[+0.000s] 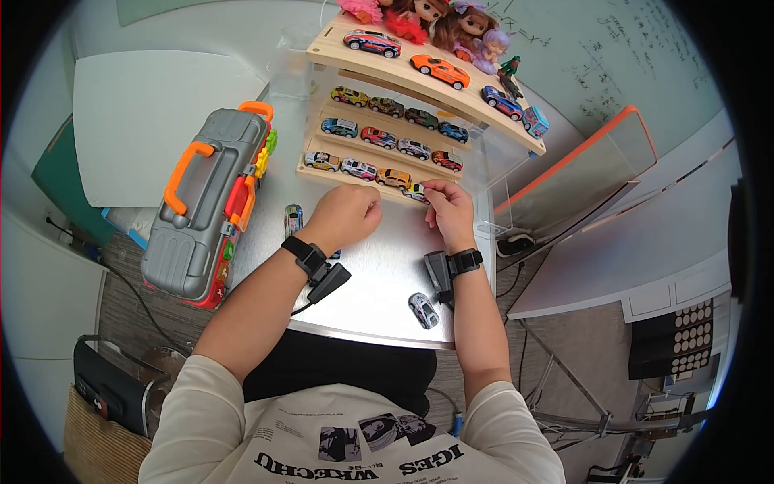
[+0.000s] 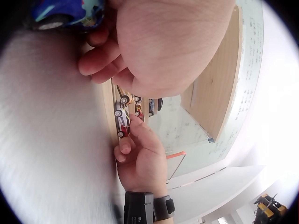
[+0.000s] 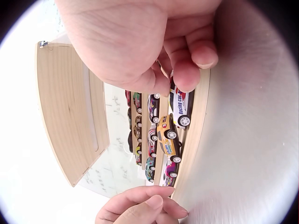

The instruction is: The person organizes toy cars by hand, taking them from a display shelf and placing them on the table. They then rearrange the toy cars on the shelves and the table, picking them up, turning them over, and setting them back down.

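At the right end of the lowest shelf step, my right hand (image 1: pixel 450 211) pinches a white and yellow toy car (image 3: pixel 182 105) between thumb and fingers. In the right wrist view it sits on the wooden step beside an orange toy car (image 3: pixel 168 140). My left hand (image 1: pixel 345 216) hovers before the step's left half, fingers loosely curled and holding nothing. Below that wrist a blue toy car (image 2: pixel 70 17) is mostly hidden in the head view. A green and multicoloured toy car (image 1: pixel 293 219) lies left of the left hand, and a silver-grey toy car (image 1: pixel 422 310) near the table's front edge.
The wooden tiered shelf (image 1: pixel 310 169) carries rows of toy cars. Its top board (image 1: pixel 330 53) overhangs them with more cars and several dolls (image 1: pixel 419 18). A grey and orange toolbox-like case (image 1: pixel 193 218) flanks the metal table (image 1: pixel 371 298) on the left.
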`<state>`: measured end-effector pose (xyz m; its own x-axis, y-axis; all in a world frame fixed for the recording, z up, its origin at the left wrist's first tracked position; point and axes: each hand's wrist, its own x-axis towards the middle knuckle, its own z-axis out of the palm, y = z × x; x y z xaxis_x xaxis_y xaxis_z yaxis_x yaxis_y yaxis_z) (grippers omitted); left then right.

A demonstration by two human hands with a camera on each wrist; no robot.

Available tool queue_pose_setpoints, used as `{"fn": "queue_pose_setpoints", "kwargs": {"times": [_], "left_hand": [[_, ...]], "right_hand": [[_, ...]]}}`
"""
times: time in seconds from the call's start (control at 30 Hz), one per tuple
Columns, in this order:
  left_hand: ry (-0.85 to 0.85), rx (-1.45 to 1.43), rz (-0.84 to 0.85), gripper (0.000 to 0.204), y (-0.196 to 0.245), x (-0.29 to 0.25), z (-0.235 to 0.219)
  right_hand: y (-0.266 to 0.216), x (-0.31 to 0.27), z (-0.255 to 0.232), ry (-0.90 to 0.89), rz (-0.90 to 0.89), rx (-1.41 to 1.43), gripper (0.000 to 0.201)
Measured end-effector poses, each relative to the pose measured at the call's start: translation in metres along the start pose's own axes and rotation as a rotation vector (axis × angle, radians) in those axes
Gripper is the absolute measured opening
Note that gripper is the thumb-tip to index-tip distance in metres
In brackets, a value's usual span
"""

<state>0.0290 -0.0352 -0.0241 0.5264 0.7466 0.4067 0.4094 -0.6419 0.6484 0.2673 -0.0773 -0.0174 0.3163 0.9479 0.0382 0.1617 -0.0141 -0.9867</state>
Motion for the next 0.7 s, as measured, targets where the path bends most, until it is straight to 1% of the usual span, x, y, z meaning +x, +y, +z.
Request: {"fn": "queue_pose_setpoints", "kwargs": {"times": [0.5,0.7], "left_hand": [[0.017,0.004,-0.001,0.013,-0.0012,-0.0005,0.0012],[0.018,-0.013,-0.050,0.014,0.0036,-0.0018,-0.0010]], "right_hand": [[-0.0030,-0.0023,0.0014,0.001,0.009,-0.003,0.016],[-0.0040,-0.0027,0.0019,0.002,0.009,-0.010,0.016]]}}
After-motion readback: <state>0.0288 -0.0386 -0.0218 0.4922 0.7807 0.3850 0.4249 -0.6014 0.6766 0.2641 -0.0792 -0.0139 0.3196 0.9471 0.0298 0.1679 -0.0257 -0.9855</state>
